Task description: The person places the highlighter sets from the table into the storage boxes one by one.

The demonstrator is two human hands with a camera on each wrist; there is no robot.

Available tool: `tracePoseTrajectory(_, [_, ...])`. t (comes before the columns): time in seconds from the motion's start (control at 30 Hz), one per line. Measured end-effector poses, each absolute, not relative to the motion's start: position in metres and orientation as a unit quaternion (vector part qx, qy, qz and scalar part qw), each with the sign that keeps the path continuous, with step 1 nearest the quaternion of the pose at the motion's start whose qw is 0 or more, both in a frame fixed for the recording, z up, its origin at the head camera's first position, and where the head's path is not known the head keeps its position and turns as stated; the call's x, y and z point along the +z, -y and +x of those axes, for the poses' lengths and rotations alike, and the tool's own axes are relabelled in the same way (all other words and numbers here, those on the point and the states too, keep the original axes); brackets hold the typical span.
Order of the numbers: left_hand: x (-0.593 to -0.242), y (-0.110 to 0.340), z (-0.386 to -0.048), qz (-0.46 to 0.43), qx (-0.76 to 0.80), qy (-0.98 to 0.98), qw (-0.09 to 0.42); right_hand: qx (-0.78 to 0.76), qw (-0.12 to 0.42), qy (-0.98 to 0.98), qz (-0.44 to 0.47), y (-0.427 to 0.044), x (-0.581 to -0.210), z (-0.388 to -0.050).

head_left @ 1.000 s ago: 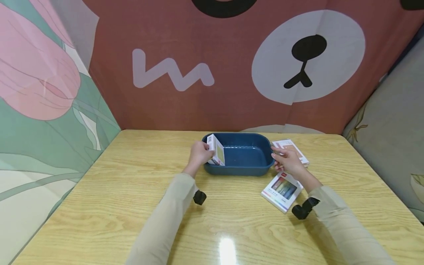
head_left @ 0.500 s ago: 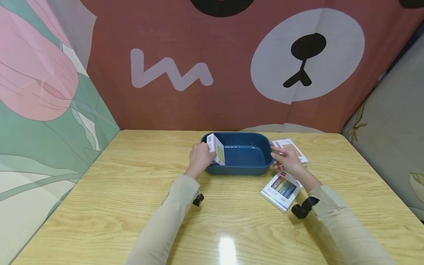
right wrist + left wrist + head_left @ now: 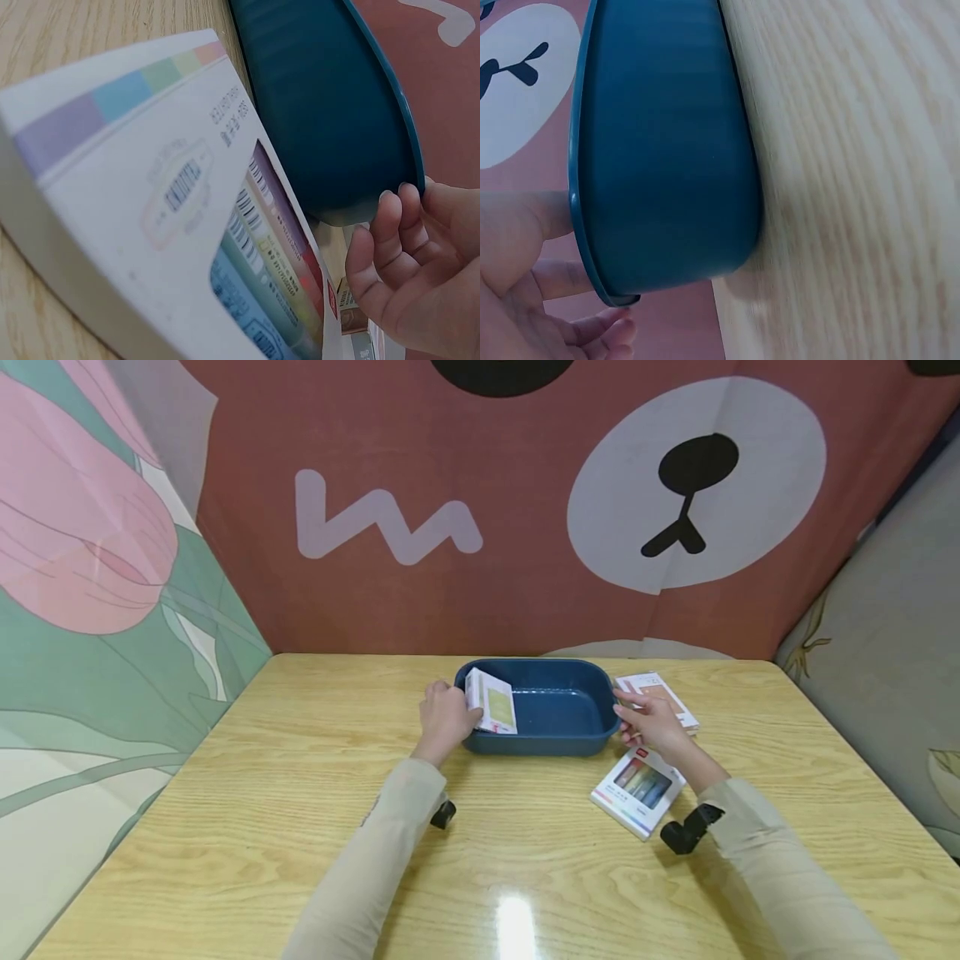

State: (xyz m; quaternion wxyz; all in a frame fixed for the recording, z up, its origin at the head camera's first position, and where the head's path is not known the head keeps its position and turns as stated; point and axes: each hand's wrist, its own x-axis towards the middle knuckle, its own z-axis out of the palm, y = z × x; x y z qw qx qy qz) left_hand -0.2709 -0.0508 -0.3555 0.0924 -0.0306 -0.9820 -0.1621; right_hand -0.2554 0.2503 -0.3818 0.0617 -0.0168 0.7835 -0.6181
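A dark blue plastic basin (image 3: 555,745) stands on the table, with a white box (image 3: 492,702) with a yellow-green panel leaning at its inner left side. My left hand (image 3: 444,714) is at the basin's left rim, its thumb over the rim beside the box. In the left wrist view, my left fingers (image 3: 600,326) curl around the basin's end (image 3: 667,150). At the opposite end, my right hand (image 3: 648,722) pinches the rim, its fingertips against the outer wall (image 3: 322,112).
A white box with colored sticks in its window (image 3: 639,792) lies before my right hand. Behind that hand lies another white and orange box (image 3: 660,693), partly covered. A printed cloth (image 3: 525,593) hangs behind the wooden table (image 3: 337,693).
The white box in the basin has tipped from nearly upright to a lower lean, showing more of its front. My left hand has shifted slightly left, away from it. My right hand stays put.
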Motion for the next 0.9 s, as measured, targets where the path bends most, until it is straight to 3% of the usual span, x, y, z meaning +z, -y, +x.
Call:
tracePoseTrajectory(0.2, [-0.358, 0.060, -0.275, -0.046, -0.201, 0.975, 0.085, -0.622, 0.061, -0.781, -0.019, -0.250, -0.380, -0.254])
tracePoseTrajectory(0.33, [-0.357, 0.068, -0.280, -0.063, -0.281, 0.956, 0.054, -0.620, 0.061, -0.782, -0.017, -0.249, -0.380, -0.254])
tracePoseTrajectory(0.57, [-0.384, 0.088, -0.313, -0.110, -0.366, 0.924, 0.009, -0.625, 0.062, -0.778, -0.012, -0.249, -0.381, -0.254])
tracePoseTrajectory(0.9, [-0.367, 0.092, -0.292, -0.108, -0.448, 0.887, -0.028, -0.621, 0.057, -0.781, -0.012, -0.251, -0.381, -0.254])
